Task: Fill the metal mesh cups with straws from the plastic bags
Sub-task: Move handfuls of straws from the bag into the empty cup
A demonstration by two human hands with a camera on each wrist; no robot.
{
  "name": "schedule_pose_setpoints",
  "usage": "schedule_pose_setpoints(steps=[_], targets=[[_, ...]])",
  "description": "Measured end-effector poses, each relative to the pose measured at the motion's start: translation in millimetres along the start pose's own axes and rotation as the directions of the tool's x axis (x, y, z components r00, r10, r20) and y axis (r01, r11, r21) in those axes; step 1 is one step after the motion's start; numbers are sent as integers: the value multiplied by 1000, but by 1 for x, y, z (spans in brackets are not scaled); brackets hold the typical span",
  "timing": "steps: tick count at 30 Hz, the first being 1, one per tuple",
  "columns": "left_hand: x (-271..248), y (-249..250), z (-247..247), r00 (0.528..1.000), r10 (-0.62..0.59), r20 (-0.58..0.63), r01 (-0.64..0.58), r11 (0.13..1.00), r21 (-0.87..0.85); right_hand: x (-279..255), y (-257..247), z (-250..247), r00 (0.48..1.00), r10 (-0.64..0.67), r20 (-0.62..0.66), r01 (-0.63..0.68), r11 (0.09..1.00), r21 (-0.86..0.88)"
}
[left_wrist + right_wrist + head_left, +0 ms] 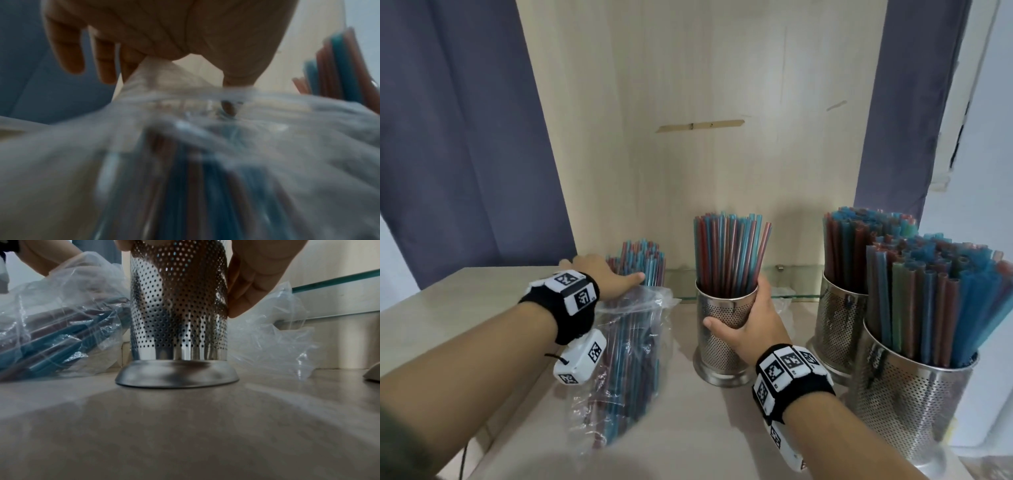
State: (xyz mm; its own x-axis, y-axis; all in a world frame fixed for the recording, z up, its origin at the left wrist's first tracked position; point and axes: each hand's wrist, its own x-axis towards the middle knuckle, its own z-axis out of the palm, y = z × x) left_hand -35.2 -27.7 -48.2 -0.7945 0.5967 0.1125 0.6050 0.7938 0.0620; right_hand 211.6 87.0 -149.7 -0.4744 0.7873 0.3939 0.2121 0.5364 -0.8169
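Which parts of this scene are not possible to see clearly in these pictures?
- Left hand fingertips: head view, hidden behind the bagged straws.
- Plastic bag contents: left wrist view, blurred.
- Middle mesh cup rim and straws: right wrist view, cut off by the top edge.
- Nearest cup base: head view, cut off by the edge.

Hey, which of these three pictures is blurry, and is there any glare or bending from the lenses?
Left wrist view: the blurriest, with the bag smeared and the left hand soft. Right wrist view: the cup is fairly sharp, with bright glints on its steel; the table near the lens is soft. Head view: mostly sharp, but the wide lens bows the curtains at the edges.
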Motion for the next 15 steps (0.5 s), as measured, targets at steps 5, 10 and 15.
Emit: schedule_pose_setpoints(steps=[5, 10, 15], targets=[[1, 0, 24, 998, -17, 54, 19, 1000, -24, 0, 0, 1, 1000, -6, -3, 6, 1000, -7], [0, -7, 22, 998, -10, 60, 19, 987, -158, 0, 0, 1, 1000, -13, -12, 13, 1000, -5], [7, -14, 18, 996, -51, 73, 68, 966, -248, 0, -1, 0, 1000, -13, -2, 13, 1000, 1]])
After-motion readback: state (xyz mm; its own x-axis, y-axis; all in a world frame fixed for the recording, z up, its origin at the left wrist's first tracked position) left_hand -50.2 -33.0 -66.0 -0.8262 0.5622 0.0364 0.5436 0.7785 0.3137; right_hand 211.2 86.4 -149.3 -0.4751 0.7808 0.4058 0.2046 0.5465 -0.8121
